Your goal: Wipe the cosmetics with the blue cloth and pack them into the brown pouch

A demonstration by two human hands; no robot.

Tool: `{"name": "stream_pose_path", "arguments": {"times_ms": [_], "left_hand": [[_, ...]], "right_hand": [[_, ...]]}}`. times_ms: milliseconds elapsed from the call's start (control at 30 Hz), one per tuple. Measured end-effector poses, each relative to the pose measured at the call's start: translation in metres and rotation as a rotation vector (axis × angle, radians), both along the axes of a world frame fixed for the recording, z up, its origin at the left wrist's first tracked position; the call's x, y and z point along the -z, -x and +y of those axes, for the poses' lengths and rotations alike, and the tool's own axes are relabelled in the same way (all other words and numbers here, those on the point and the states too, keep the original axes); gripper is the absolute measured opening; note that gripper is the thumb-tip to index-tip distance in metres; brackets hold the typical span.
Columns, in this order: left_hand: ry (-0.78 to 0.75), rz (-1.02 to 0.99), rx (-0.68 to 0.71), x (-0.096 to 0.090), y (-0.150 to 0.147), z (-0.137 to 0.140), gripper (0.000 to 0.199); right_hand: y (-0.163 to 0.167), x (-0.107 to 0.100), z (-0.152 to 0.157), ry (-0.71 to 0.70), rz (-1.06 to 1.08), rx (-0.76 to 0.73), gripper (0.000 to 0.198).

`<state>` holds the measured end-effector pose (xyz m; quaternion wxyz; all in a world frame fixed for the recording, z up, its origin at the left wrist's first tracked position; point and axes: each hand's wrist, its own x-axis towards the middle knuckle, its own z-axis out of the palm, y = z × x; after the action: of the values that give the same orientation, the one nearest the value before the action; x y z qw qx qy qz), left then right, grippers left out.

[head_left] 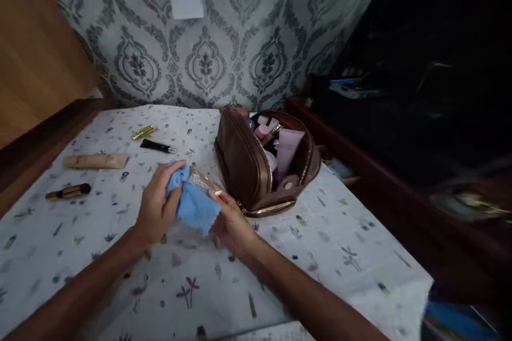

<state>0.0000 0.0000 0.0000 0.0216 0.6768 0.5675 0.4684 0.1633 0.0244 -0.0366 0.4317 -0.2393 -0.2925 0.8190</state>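
Note:
My left hand [157,203] grips a light blue cloth [194,203] and presses it around a small clear, glittery tube [203,181]. My right hand [232,224] holds that tube from the other side, under the cloth. Both hands hover above a table covered with a white printed cloth [340,245]. Just right of the hands stands an open brown zip pouch [244,162] with a pale pink tube [288,150] and other small cosmetics inside.
On the left part of the table lie a beige tube [96,161], a black pencil-like stick [157,146], a gold lipstick [143,132] and a gold-and-black tube [68,192]. A patterned wall [208,58] stands behind. Dark shelves [400,117] fill the right.

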Motion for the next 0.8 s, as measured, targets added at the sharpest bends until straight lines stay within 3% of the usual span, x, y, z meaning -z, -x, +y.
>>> {"name": "stream_pose_path", "arguments": {"times_ms": [133, 267, 367, 467, 633, 800], "left_hand": [[0.021, -0.070, 0.028, -0.002, 0.001, -0.001, 0.036], [-0.182, 0.264, 0.343, 0.000, -0.001, -0.005, 0.040], [-0.259, 0.492, 0.471, 0.001, 0.000, -0.005, 0.038], [-0.246, 0.488, 0.332, -0.002, 0.006, 0.000, 0.032], [0.013, 0.125, 0.092, -0.011, 0.013, 0.004, 0.024], [0.254, -0.174, 0.157, -0.014, 0.009, 0.002, 0.027]], "right_hand": [[-0.001, 0.000, 0.000, -0.219, -0.111, 0.033, 0.034], [-0.006, 0.007, -0.005, -0.685, -0.423, 0.081, 0.022], [-0.008, 0.009, -0.008, -0.826, -0.529, 0.070, 0.018], [-0.008, 0.005, -0.006, -0.758, -0.466, 0.087, 0.023], [-0.008, -0.005, -0.003, -0.510, -0.251, 0.042, 0.030], [-0.008, -0.006, -0.002, -0.358, -0.120, 0.113, 0.034]]}}
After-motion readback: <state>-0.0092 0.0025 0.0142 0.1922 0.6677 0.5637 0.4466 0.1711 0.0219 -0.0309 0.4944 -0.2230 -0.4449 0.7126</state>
